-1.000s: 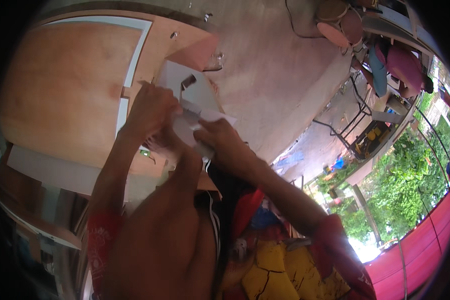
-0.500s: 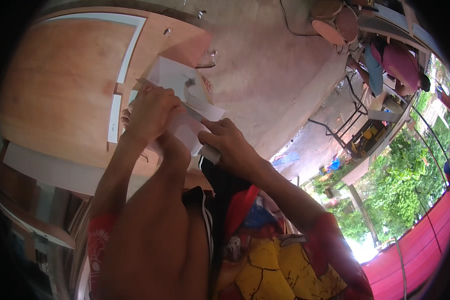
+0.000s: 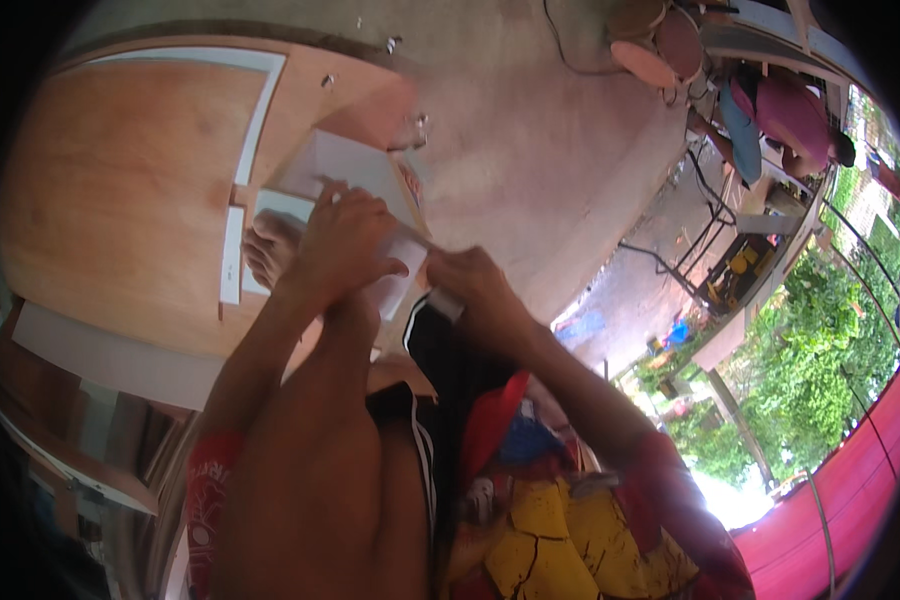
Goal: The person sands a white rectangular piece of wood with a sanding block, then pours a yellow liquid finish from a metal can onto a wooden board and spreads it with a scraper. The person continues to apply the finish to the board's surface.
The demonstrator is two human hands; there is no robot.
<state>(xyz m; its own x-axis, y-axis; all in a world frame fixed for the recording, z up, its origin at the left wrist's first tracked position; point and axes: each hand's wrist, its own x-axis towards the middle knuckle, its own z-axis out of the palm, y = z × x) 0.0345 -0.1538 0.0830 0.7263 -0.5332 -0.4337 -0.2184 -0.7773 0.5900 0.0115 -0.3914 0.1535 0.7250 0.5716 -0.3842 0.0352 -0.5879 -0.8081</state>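
Observation:
My left hand (image 3: 350,245) bends its fingers over a white panel piece (image 3: 395,285), its thumb stretched out to the right. Close on its right, my right hand (image 3: 475,295) is closed around a pale-handled tool (image 3: 445,304). A thin flat part runs from this fist toward the left hand; motion blur hides what kind of tool it is. Behind the hands stands a white-faced, box-like piece (image 3: 345,160) with a wooden edge. My bare foot (image 3: 270,248) rests on the white surface beside the left hand.
A large plywood panel (image 3: 130,180) with white strips (image 3: 232,255) lies at left. Stacked boards (image 3: 150,440) stand lower left. Round-topped stools (image 3: 645,62), a cable (image 3: 560,50) and a bending person (image 3: 790,115) are at upper right, near a black metal frame (image 3: 670,250).
Both hands have moved a little to the right. The left hand's thumb now sticks out, and more of my foot shows. The right hand keeps its hold on the tool.

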